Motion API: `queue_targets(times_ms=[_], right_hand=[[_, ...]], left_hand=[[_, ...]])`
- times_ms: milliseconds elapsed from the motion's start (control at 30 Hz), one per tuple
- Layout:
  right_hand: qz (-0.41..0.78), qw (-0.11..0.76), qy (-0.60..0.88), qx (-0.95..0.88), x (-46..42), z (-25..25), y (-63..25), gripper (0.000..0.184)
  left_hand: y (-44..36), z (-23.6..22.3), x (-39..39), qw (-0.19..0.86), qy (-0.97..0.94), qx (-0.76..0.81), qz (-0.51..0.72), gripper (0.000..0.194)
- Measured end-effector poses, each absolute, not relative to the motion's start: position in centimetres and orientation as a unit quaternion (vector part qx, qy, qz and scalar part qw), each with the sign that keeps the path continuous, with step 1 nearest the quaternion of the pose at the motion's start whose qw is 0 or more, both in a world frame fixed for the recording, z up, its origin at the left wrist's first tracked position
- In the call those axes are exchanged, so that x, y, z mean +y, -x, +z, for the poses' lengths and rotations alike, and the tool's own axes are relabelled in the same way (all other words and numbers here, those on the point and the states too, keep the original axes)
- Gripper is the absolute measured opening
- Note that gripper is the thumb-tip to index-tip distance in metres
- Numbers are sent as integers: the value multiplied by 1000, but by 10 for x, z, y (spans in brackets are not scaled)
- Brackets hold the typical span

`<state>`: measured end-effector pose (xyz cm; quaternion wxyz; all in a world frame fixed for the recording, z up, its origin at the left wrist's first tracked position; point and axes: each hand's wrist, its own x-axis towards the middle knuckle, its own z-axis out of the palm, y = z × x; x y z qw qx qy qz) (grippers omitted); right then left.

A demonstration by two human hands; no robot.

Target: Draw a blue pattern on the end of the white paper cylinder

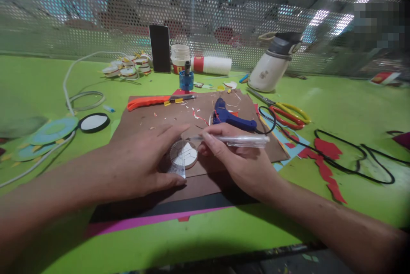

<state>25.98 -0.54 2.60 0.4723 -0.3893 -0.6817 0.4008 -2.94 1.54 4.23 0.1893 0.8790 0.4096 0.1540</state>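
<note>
A small white disc [189, 154] with dark lines drawn on it lies on the brown sheet. My left hand [144, 154] presses a clear plastic ruler [178, 167] across the disc, thumb at the near end and fingers at the far side. In my right hand [235, 152] is a clear-barrelled pen [245, 141], pinched between thumb and fingers. Its tip points left, just above the disc's far edge; whether it touches cannot be made out. Beneath both hands lies a brown sheet [144, 129] strewn with paper scraps.
Beyond my hands lie an orange cutter [149, 102], a blue glue gun [235, 119] and scissors [290, 114]. A phone [159, 48], paper cups [213, 65] and a white bottle [269, 69] stand farther back. Black cable [365, 167] and red scraps [328, 148] lie right, a black-rimmed disc [94, 123] left.
</note>
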Motion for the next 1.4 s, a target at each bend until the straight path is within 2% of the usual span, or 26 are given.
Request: queue_targets(times_ms=[100, 200, 233, 367, 433, 600, 833, 1133, 1400], right_hand=[[351, 473, 377, -714, -5, 22, -263, 22], [276, 437, 384, -765, -5, 19, -266, 11], [256, 421, 388, -779, -4, 18, -266, 12], [223, 343, 397, -822, -2, 16, -261, 43], [214, 324, 393, -833, 0, 14, -257, 49], [208, 298, 392, -845, 6, 13, -255, 39], [203, 284, 372, -860, 11, 18, -257, 26], [202, 276, 363, -867, 15, 19, -261, 25], [198, 283, 343, -873, 16, 17, -261, 24]], left_hand=[[34, 45, 18, 195, -882, 410, 129, 90], [35, 48, 19, 198, -879, 416, 120, 91], [35, 48, 19, 197, -879, 418, 121, 91], [34, 49, 21, 190, -879, 418, 131, 88], [34, 48, 23, 189, -879, 416, 134, 88], [32, 39, 27, 176, -892, 396, 132, 88], [31, 42, 26, 185, -886, 411, 112, 73], [22, 51, 21, 182, -884, 419, 99, 94], [22, 45, 18, 197, -881, 418, 103, 90]])
